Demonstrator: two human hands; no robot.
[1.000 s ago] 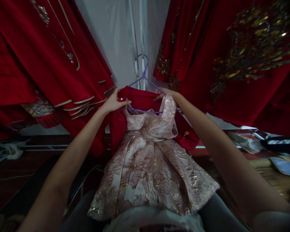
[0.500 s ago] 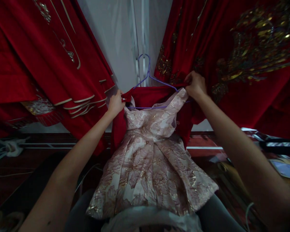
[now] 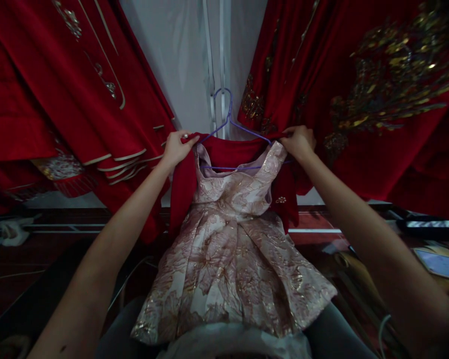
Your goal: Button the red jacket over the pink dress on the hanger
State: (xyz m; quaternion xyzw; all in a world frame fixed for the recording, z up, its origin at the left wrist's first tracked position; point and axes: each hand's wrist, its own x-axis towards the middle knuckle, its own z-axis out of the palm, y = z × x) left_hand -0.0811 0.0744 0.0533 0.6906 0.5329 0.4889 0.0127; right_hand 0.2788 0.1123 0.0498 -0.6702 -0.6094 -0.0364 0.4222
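A small pink and gold brocade dress (image 3: 232,254) hangs on a purple wire hanger (image 3: 228,127) in front of me, with a small red jacket (image 3: 183,184) draped over the same hanger behind it. My left hand (image 3: 177,147) is closed on the jacket's left shoulder. My right hand (image 3: 299,142) is closed on the jacket's right shoulder at the hanger's end. The dress skirt spreads down over my lap.
Large red embroidered garments hang to the left (image 3: 60,99) and right (image 3: 359,99), with a pale wall (image 3: 187,60) between them. A dark floor lies below, with a white cord (image 3: 7,232) at the left and flat objects (image 3: 434,259) at the right.
My left hand rose from the dress strap to the jacket's left shoulder. My right hand moved out to the hanger's right end and pulled the jacket over it; the jacket now sits squarer.
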